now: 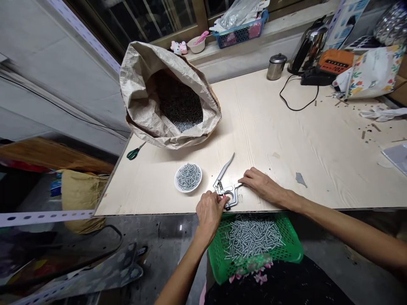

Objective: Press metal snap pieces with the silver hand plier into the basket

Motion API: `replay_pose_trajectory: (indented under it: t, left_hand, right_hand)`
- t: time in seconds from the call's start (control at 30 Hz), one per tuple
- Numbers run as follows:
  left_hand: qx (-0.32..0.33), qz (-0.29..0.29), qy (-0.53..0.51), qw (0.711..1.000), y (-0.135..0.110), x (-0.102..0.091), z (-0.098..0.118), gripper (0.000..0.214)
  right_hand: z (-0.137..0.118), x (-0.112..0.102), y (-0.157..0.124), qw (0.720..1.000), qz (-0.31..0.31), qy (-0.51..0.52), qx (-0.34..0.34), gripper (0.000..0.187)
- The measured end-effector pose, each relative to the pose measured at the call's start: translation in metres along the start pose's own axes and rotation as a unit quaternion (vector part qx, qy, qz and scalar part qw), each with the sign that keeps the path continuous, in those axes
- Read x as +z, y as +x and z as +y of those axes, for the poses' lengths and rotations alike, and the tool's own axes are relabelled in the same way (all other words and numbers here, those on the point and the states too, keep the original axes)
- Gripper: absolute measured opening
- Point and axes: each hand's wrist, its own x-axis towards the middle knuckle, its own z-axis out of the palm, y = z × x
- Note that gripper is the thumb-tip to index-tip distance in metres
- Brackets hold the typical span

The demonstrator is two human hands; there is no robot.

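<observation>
Pliers [226, 190] at lower centre of frame; left hand [210, 210] has its grip closed about the head, right hand [262, 185] pinches one handle tip; probably stiff, light, slippery; best held by handles

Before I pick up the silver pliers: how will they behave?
The pliers look metal, so probably stiff and fairly heavy for their size. The coil spring by the long handle suggests they may push back when squeezed. That handle sticks out, so a push there could swivel them.
</observation>
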Motion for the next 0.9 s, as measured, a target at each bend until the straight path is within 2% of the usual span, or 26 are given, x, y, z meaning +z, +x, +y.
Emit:
replay_pose_trajectory:
  t: [0.13, 0.3, 0.37, 0.47, 0.57, 0.67, 0.8, 0.83, 0.9]
  left_hand:
    - [0.003, -0.033, 0.001, 0.999, 0.003, -0.008, -0.003, 0.021]
    - [0.125, 0.029, -0.059, 0.99, -0.005, 0.0, -0.017, 0.024]
    - [0.163, 0.037, -0.053, 0.985, -0.007, 0.005, -0.019, 0.026]
    - [0.196, 0.028, -0.004, 0.98, -0.004, 0.011, -0.018, 0.021]
    - [0.199, 0.042, 0.008, 0.979, -0.008, 0.012, -0.017, 0.022]
    - [0.203, 0.047, -0.029, 0.978, -0.028, 0.006, -0.017, 0.024]
    - [0.246, -0.006, -0.092, 0.965, -0.053, -0.009, -0.024, 0.018]
    - [0.241, 0.002, -0.097, 0.966, -0.051, -0.014, -0.029, 0.017]
    - [0.198, 0.07, -0.083, 0.974, -0.035, -0.026, -0.045, 0.017]
  right_hand:
    - [0.009, 0.0, 0.007, 1.0, 0.02, 0.019, 0.009, 0.029]
    - [0.014, -0.005, 0.009, 0.998, 0.023, 0.038, 0.032, 0.027]
    - [0.014, -0.006, 0.009, 0.999, 0.021, 0.033, 0.034, 0.026]
    - [0.012, -0.006, 0.009, 0.999, 0.022, 0.026, 0.036, 0.025]
    - [0.011, -0.004, 0.008, 0.999, 0.03, 0.025, 0.032, 0.025]
    - [0.011, -0.001, 0.007, 0.999, 0.036, 0.021, 0.025, 0.027]
    - [0.012, 0.003, 0.006, 0.999, 0.04, 0.015, 0.022, 0.028]
    - [0.012, 0.004, 0.005, 0.999, 0.041, 0.015, 0.022, 0.028]
    - [0.012, 0.006, 0.005, 0.999, 0.044, 0.017, 0.02, 0.027]
